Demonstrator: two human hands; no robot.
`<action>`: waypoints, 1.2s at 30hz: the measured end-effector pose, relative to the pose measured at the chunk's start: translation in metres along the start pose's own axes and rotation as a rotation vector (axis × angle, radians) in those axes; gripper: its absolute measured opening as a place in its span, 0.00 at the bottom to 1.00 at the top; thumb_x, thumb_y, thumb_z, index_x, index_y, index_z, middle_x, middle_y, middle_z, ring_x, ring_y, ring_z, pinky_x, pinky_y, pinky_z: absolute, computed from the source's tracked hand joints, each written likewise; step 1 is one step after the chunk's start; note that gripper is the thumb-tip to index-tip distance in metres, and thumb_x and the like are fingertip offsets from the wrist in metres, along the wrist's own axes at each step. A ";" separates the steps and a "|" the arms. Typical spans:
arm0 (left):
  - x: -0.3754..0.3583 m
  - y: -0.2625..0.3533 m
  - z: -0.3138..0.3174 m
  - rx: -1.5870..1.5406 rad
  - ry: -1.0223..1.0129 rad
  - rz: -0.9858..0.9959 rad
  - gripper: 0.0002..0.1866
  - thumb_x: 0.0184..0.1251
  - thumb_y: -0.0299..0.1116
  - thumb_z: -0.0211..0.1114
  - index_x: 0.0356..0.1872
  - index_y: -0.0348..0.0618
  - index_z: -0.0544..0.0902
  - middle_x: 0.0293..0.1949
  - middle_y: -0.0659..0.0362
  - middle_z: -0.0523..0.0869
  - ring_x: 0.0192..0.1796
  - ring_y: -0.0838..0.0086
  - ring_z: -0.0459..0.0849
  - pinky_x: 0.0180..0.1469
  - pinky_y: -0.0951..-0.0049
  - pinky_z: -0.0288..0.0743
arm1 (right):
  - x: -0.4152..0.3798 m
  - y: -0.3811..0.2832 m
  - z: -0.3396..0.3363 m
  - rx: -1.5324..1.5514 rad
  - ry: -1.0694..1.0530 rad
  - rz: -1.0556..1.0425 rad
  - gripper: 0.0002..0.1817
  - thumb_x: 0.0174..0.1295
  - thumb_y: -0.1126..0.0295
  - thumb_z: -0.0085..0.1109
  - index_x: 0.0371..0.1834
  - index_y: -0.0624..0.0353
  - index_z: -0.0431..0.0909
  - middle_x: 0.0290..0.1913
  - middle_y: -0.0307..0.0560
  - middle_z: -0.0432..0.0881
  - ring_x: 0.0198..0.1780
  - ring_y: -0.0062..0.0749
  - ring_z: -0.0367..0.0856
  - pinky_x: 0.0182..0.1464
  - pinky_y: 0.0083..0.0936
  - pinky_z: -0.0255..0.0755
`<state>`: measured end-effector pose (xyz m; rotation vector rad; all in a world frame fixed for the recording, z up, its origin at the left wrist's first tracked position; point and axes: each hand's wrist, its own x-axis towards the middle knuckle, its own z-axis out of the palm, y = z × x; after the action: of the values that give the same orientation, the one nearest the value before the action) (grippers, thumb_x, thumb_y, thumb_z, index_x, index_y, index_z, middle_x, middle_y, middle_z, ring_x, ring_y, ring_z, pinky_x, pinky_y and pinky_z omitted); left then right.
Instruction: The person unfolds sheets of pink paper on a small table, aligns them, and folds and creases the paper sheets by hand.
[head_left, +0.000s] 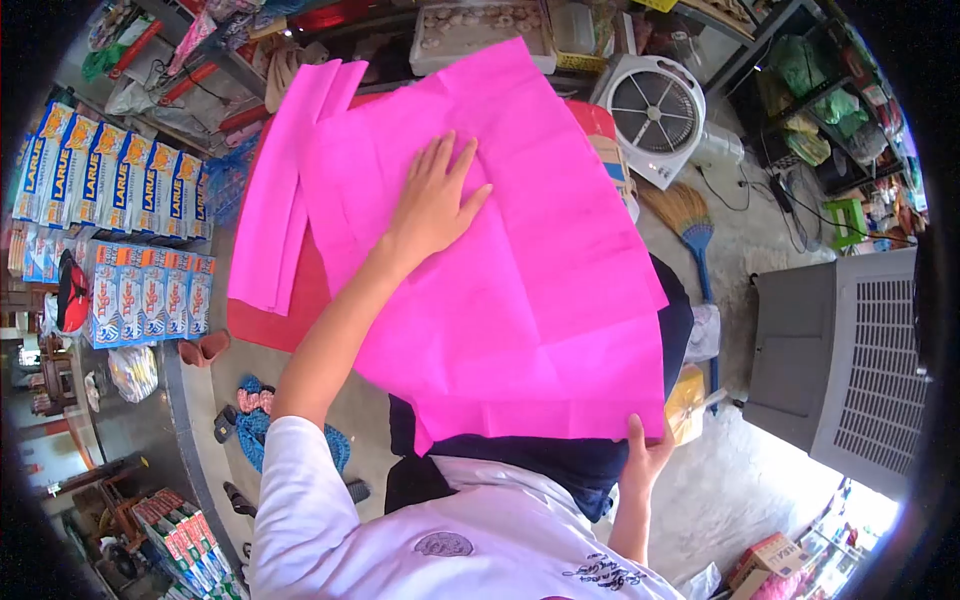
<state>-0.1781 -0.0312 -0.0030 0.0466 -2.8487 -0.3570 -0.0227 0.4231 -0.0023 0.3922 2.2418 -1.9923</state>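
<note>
A large creased sheet of bright pink paper (480,290) is spread over a red table (312,318) and hangs over the near side to my lap. My left hand (432,205) lies flat on its upper middle, fingers apart. At the sheet's lower right corner is my right hand (648,448), with the thumb over the edge and the fingers behind, gripping it. Folded pink strips (285,200) lie at the table's left side, beside the sheet.
A white box fan (655,115) stands beyond the table's right corner. To the right are a broom (690,225) and a grey air cooler (835,365). Stacked beer cartons (150,290) line the left. Sandals (240,500) and brown shoes (205,349) are on the floor.
</note>
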 end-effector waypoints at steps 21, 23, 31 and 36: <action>-0.008 -0.008 0.026 0.024 0.100 0.023 0.36 0.85 0.53 0.55 0.83 0.41 0.65 0.82 0.35 0.64 0.85 0.41 0.59 0.86 0.44 0.50 | -0.057 0.030 0.044 -0.201 -0.075 -0.057 0.04 0.72 0.76 0.70 0.41 0.64 0.84 0.27 0.37 0.84 0.26 0.17 0.80 0.28 0.19 0.71; -0.007 -0.010 0.027 0.025 0.108 0.023 0.36 0.85 0.54 0.55 0.83 0.41 0.65 0.82 0.35 0.64 0.85 0.41 0.60 0.86 0.44 0.50 | -0.063 0.036 0.048 -0.147 -0.101 0.003 0.04 0.73 0.76 0.69 0.43 0.64 0.83 0.27 0.37 0.83 0.25 0.17 0.80 0.27 0.19 0.71; -0.009 -0.012 0.030 0.012 0.149 0.014 0.36 0.85 0.55 0.54 0.83 0.43 0.66 0.81 0.35 0.65 0.84 0.41 0.62 0.86 0.44 0.52 | -0.074 0.023 0.061 0.040 -0.102 -0.057 0.09 0.84 0.70 0.55 0.41 0.62 0.76 0.23 0.40 0.78 0.17 0.20 0.71 0.19 0.20 0.61; -0.008 -0.013 0.032 0.022 0.157 0.031 0.36 0.84 0.55 0.55 0.83 0.43 0.66 0.81 0.35 0.66 0.83 0.41 0.62 0.85 0.44 0.53 | -0.072 0.027 0.060 -0.005 -0.109 -0.158 0.13 0.84 0.70 0.55 0.36 0.62 0.78 0.22 0.39 0.78 0.18 0.18 0.71 0.20 0.19 0.60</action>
<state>-0.1790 -0.0357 -0.0380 0.0328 -2.6953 -0.3009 0.0487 0.3581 -0.0179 0.1054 2.2745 -2.0267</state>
